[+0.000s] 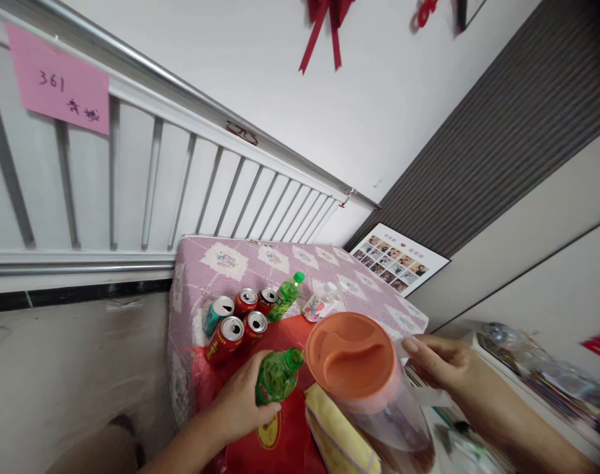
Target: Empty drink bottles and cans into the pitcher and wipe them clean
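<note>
Both hands were busy here: the left hand [238, 411] was wrapped round an uncapped green bottle [276, 378], the right hand [440, 365] closed at the handle of a clear pitcher [396, 421], some fingers out of sight behind it. And there was the key relation: the pitcher stood between the hands, to the bottle's right, with the bottle's long axis running up and toward the orange lid [352, 355], mouth just beside its rim! How far it truly leaned, I couldn't tell. The lid sat on, covering the pitcher's top, squarely in the way. Below, a yellow cloth [336, 434] filled the gap. Drink cans [231, 329] clustered near the left edge of the surface [300, 253]; a capped bottle [283, 299] stood just beside them, toward the far edge by the radiator [230, 187].
</note>
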A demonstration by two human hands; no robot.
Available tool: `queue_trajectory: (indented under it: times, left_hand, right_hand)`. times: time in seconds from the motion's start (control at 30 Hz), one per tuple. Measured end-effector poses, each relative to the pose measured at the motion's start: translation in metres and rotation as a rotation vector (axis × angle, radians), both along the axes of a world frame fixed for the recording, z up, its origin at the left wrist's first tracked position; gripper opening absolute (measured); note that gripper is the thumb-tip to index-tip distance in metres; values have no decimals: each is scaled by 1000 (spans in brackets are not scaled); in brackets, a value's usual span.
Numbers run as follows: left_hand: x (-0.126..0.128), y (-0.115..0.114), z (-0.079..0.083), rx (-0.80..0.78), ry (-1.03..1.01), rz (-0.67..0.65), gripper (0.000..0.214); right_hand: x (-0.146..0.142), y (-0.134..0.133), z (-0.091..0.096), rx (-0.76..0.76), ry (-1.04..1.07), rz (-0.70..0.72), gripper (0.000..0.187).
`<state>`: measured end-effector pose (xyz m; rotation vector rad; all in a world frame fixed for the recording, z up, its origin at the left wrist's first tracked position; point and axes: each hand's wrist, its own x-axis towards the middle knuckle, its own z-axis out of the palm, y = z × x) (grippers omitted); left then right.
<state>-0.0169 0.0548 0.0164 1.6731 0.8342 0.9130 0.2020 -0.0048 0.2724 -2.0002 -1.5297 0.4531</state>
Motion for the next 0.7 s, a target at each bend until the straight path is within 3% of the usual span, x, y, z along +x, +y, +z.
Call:
queue_trajectory:
  times: [0.23, 0.7]
  left_hand:
    - [0, -1, 0, -4, 10, 3, 75]
    - [1, -1, -1, -2, 0, 0, 75]
  right_hand:
    - [4, 1, 0, -116, -63, 46, 63]
    - [6, 1, -2, -46, -133, 62, 63]
